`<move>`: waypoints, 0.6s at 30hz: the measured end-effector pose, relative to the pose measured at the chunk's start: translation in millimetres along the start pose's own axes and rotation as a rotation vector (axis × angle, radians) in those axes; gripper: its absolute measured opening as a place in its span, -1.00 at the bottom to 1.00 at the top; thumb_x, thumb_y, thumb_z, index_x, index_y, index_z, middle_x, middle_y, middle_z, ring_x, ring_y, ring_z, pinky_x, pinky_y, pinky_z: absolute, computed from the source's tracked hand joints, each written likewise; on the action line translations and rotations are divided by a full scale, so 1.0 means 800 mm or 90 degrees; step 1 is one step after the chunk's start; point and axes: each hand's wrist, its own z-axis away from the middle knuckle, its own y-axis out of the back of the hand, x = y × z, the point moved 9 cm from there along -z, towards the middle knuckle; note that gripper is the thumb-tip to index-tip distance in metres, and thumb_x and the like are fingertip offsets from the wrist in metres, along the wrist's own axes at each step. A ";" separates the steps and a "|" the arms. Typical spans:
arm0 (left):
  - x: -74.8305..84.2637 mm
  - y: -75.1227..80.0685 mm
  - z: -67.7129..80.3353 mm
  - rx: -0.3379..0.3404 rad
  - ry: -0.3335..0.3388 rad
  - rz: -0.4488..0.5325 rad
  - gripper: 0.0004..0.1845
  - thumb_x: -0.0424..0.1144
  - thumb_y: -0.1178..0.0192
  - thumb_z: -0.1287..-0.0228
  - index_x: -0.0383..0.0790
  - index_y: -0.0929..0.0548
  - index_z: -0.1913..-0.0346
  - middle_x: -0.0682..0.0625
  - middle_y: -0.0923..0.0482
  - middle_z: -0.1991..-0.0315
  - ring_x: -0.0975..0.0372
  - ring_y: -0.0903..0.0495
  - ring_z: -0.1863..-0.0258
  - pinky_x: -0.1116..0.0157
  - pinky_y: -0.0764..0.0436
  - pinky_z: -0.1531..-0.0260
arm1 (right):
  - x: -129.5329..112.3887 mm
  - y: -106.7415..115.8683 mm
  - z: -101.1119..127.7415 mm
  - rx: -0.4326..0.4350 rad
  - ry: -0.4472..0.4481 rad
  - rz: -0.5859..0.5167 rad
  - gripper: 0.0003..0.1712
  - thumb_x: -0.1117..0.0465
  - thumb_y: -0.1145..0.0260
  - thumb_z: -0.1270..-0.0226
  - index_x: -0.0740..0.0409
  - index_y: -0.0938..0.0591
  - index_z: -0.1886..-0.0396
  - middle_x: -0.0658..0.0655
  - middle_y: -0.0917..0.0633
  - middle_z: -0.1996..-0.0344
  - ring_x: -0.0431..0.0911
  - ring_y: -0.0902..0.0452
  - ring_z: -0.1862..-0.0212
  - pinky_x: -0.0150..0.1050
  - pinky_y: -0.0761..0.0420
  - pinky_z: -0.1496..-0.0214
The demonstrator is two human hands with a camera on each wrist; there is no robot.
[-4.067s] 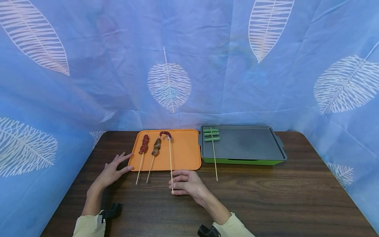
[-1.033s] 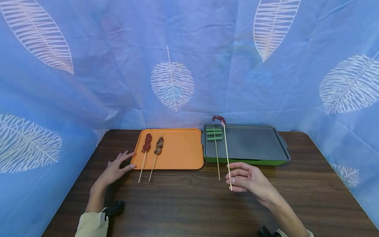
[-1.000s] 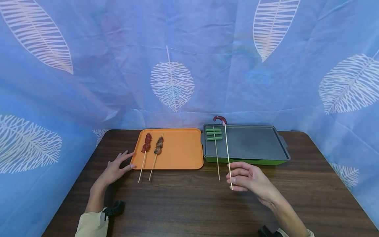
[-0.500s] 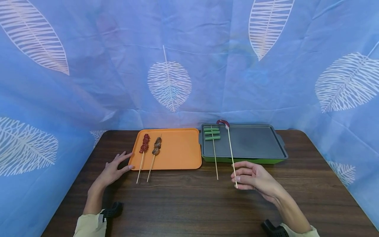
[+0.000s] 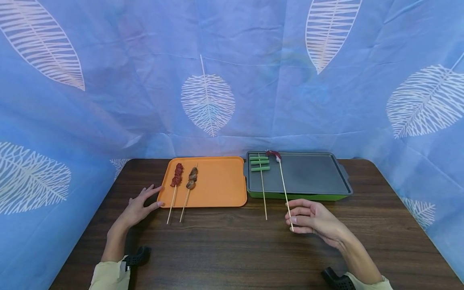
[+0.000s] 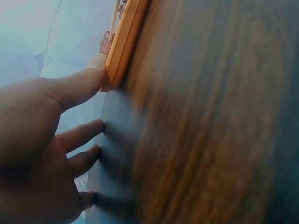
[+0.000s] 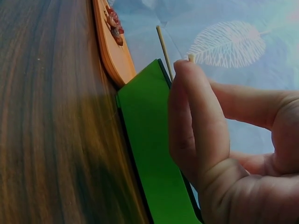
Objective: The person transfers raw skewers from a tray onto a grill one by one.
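My right hand (image 5: 313, 220) pinches the lower stick of a skewer (image 5: 284, 181) between thumb and fingers, over the table just in front of the griddle. A dark red, curled piece like an octopus tentacle (image 5: 274, 155) tips it, at the griddle's back left. Left of it, a skewer of green bean-like pieces (image 5: 259, 164) lies on the dark griddle plate (image 5: 311, 173), its stick jutting over the front. My left hand (image 5: 135, 209) is spread at the left edge of the orange tray (image 5: 221, 181); the thumb (image 6: 84, 86) touches the tray and the other fingertips rest on the table.
On the tray lie a red meat skewer (image 5: 177, 175) and a brown skewer (image 5: 192, 178), both sticks poking past its front edge. The griddle's green base (image 7: 149, 140) stands beside the tray on the wooden table (image 5: 224, 249). A blue leaf-print cloth (image 5: 253, 100) hangs behind.
My right hand has carried the tentacle skewer from the tray rightward over the griddle, and its tip has since come down toward the plate. The left hand stays at the tray.
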 end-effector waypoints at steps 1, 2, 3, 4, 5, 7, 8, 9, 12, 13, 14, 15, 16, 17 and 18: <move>0.001 0.000 0.001 0.001 -0.002 0.001 -0.29 0.09 -0.17 -0.35 -0.10 -0.27 -0.47 -0.41 0.06 -0.52 -0.36 0.24 -0.49 -0.57 0.34 -0.17 | 0.000 0.000 0.000 -0.003 0.004 -0.005 -0.35 0.29 -0.24 -0.40 0.39 -0.21 -0.36 0.16 -0.69 0.01 -0.04 -0.68 -0.04 -0.12 -0.69 -0.06; 0.001 0.000 0.001 0.001 -0.003 0.002 -0.29 0.09 -0.17 -0.35 -0.10 -0.27 -0.47 -0.41 0.06 -0.52 -0.37 0.24 -0.49 -0.57 0.34 -0.16 | 0.000 0.001 0.001 -0.006 0.006 -0.008 -0.37 0.29 -0.24 -0.40 0.37 -0.23 -0.35 0.15 -0.70 0.02 -0.04 -0.68 -0.04 -0.13 -0.70 -0.06; 0.002 0.001 0.001 0.002 -0.006 0.001 -0.30 0.08 -0.17 -0.35 -0.10 -0.27 -0.46 -0.41 0.06 -0.52 -0.37 0.24 -0.49 -0.57 0.34 -0.16 | 0.000 0.001 0.001 -0.010 0.010 -0.011 -0.40 0.31 -0.24 -0.39 0.35 -0.25 -0.33 0.15 -0.70 0.03 -0.04 -0.69 -0.03 -0.13 -0.70 -0.05; 0.002 0.001 0.001 0.003 -0.007 0.001 -0.30 0.08 -0.17 -0.35 -0.10 -0.27 -0.46 -0.41 0.06 -0.52 -0.37 0.24 -0.49 -0.57 0.34 -0.16 | 0.000 0.001 0.001 -0.015 0.012 -0.013 -0.43 0.32 -0.23 -0.39 0.32 -0.27 -0.32 0.14 -0.70 0.03 -0.04 -0.69 -0.03 -0.13 -0.70 -0.05; 0.001 0.001 0.002 0.003 -0.006 0.002 -0.30 0.08 -0.17 -0.35 -0.10 -0.27 -0.46 -0.41 0.06 -0.52 -0.37 0.24 -0.49 -0.57 0.34 -0.16 | 0.000 0.001 0.002 -0.020 0.015 -0.014 -0.46 0.32 -0.23 -0.39 0.30 -0.29 -0.30 0.14 -0.70 0.04 -0.04 -0.69 -0.02 -0.13 -0.70 -0.04; 0.000 0.001 0.001 0.004 -0.004 0.004 -0.30 0.08 -0.17 -0.35 -0.10 -0.27 -0.46 -0.41 0.06 -0.52 -0.37 0.25 -0.49 -0.57 0.35 -0.17 | 0.000 0.001 0.002 -0.035 0.017 -0.015 -0.50 0.34 -0.21 -0.40 0.28 -0.31 -0.28 0.14 -0.70 0.04 -0.04 -0.69 -0.01 -0.11 -0.70 -0.04; 0.000 0.001 0.001 0.003 -0.005 0.003 -0.30 0.08 -0.16 -0.35 -0.10 -0.27 -0.46 -0.42 0.06 -0.52 -0.37 0.25 -0.49 -0.57 0.35 -0.16 | 0.001 0.001 0.002 -0.042 0.016 -0.014 -0.52 0.34 -0.20 -0.40 0.26 -0.32 -0.26 0.14 -0.70 0.04 -0.05 -0.69 0.00 -0.11 -0.70 -0.04; 0.000 0.000 0.001 0.004 -0.003 0.002 -0.29 0.09 -0.16 -0.35 -0.10 -0.27 -0.46 -0.41 0.06 -0.52 -0.37 0.25 -0.49 -0.56 0.35 -0.17 | 0.001 0.000 0.002 -0.048 0.016 -0.014 -0.52 0.34 -0.20 -0.41 0.26 -0.32 -0.26 0.15 -0.70 0.04 -0.04 -0.70 0.00 -0.11 -0.70 -0.04; -0.001 0.000 0.000 0.001 -0.003 0.003 -0.29 0.09 -0.16 -0.35 -0.09 -0.26 -0.47 -0.42 0.06 -0.52 -0.36 0.25 -0.50 -0.56 0.36 -0.16 | 0.003 0.000 0.001 -0.059 0.013 -0.014 -0.52 0.35 -0.17 -0.43 0.29 -0.29 -0.27 0.15 -0.70 0.04 -0.03 -0.70 0.00 -0.10 -0.70 -0.04; -0.001 0.000 0.000 0.002 -0.004 0.003 -0.30 0.08 -0.16 -0.36 -0.09 -0.27 -0.47 -0.42 0.06 -0.52 -0.36 0.25 -0.50 -0.57 0.36 -0.16 | 0.004 0.000 0.001 -0.059 0.010 -0.014 -0.52 0.35 -0.17 -0.43 0.30 -0.28 -0.28 0.14 -0.71 0.04 -0.03 -0.70 -0.01 -0.10 -0.70 -0.04; -0.001 0.000 -0.001 0.001 -0.005 0.002 -0.29 0.08 -0.16 -0.35 -0.10 -0.26 -0.47 -0.42 0.06 -0.52 -0.37 0.25 -0.49 -0.57 0.36 -0.16 | 0.004 0.001 0.001 -0.059 0.010 -0.013 -0.52 0.35 -0.16 -0.43 0.30 -0.28 -0.28 0.14 -0.71 0.05 -0.02 -0.70 -0.01 -0.09 -0.70 -0.04; 0.000 0.000 -0.001 0.002 -0.005 0.003 -0.30 0.07 -0.17 -0.35 -0.10 -0.27 -0.47 -0.42 0.06 -0.52 -0.37 0.25 -0.50 -0.57 0.36 -0.16 | 0.004 0.002 0.001 -0.060 0.010 -0.013 -0.52 0.36 -0.16 -0.43 0.30 -0.28 -0.28 0.14 -0.71 0.05 -0.02 -0.70 -0.01 -0.09 -0.70 -0.05; 0.000 0.000 -0.001 0.000 -0.007 0.003 -0.29 0.07 -0.17 -0.35 -0.10 -0.26 -0.47 -0.42 0.06 -0.52 -0.37 0.25 -0.49 -0.57 0.36 -0.15 | 0.005 0.003 0.001 -0.060 0.008 -0.014 -0.53 0.36 -0.15 -0.43 0.29 -0.28 -0.27 0.13 -0.71 0.05 -0.02 -0.70 -0.01 -0.09 -0.70 -0.05; 0.000 0.001 -0.001 0.000 -0.007 0.003 -0.29 0.07 -0.17 -0.35 -0.10 -0.27 -0.47 -0.42 0.06 -0.52 -0.37 0.25 -0.49 -0.57 0.36 -0.16 | 0.004 0.004 0.002 -0.061 0.008 -0.016 -0.54 0.36 -0.16 -0.43 0.27 -0.29 -0.26 0.13 -0.71 0.05 -0.03 -0.70 -0.01 -0.09 -0.70 -0.05; 0.001 0.001 -0.001 -0.001 -0.007 0.003 -0.29 0.08 -0.17 -0.35 -0.10 -0.27 -0.47 -0.42 0.07 -0.52 -0.37 0.25 -0.49 -0.57 0.36 -0.15 | 0.004 0.004 0.003 -0.062 0.008 -0.017 -0.55 0.36 -0.15 -0.43 0.26 -0.30 -0.26 0.12 -0.71 0.05 -0.03 -0.70 -0.01 -0.09 -0.70 -0.05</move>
